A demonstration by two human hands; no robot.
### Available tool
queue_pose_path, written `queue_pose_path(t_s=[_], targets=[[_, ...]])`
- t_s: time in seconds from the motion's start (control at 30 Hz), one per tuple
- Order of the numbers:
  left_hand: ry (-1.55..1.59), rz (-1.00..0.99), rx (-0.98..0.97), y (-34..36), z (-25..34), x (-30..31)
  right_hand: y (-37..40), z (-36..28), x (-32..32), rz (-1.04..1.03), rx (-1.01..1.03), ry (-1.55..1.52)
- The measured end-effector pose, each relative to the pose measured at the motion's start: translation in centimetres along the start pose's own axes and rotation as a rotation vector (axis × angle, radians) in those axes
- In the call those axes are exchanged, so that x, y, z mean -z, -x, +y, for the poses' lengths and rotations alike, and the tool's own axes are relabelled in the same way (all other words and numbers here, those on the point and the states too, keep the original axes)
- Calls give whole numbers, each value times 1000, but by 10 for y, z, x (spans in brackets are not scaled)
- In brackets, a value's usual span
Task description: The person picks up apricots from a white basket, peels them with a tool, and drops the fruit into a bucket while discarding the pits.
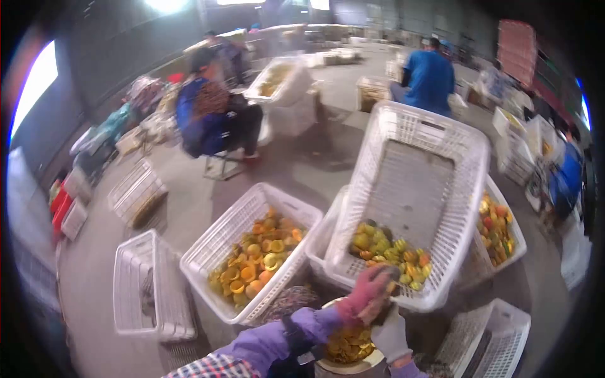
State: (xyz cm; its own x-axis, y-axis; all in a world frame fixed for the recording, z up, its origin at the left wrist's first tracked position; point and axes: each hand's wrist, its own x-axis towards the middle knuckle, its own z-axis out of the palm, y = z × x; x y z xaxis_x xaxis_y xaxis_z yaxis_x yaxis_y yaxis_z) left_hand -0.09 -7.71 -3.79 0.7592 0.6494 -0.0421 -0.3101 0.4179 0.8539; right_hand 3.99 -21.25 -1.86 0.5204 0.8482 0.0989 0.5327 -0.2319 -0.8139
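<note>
My left hand (367,297), in a pink glove below a purple sleeve, is closed over the front edge of the tilted white crate. My right hand (392,337), in a white glove, is closed just below it, and the two meet. Between them is a small dark shape, blurred; I cannot tell what it is. Beneath the hands stands a pale round tub (362,366) holding flat orange-brown pieces (348,346). Yellow-green and orange fruits (384,246) lie heaped at the low end of the tilted white crate (463,211).
Left of the tub, a white crate (189,271) holds hollowed orange fruit halves (252,264). Another crate (513,252) with orange pieces is partly behind the tilted one. White crates (120,283) (520,321) flank the spot. Seated people (211,110) (430,77) work farther off.
</note>
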Motion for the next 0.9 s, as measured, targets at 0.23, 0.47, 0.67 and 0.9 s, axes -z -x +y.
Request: queue_pose_path(t_s=[0.23,0.47,0.67,0.9], targets=[[107,-216,94,-8,23,9,-1,-13,9,-268,-271,-509],[138,-383,87,-2,44,13,0,-8,20,-465,-299,-625],[15,-444,-34,-27,-9,23,7,-5,21,-468,-362,-662],[-533,-303,8,-7,11,24,21,25,17,-472,-33,38]])
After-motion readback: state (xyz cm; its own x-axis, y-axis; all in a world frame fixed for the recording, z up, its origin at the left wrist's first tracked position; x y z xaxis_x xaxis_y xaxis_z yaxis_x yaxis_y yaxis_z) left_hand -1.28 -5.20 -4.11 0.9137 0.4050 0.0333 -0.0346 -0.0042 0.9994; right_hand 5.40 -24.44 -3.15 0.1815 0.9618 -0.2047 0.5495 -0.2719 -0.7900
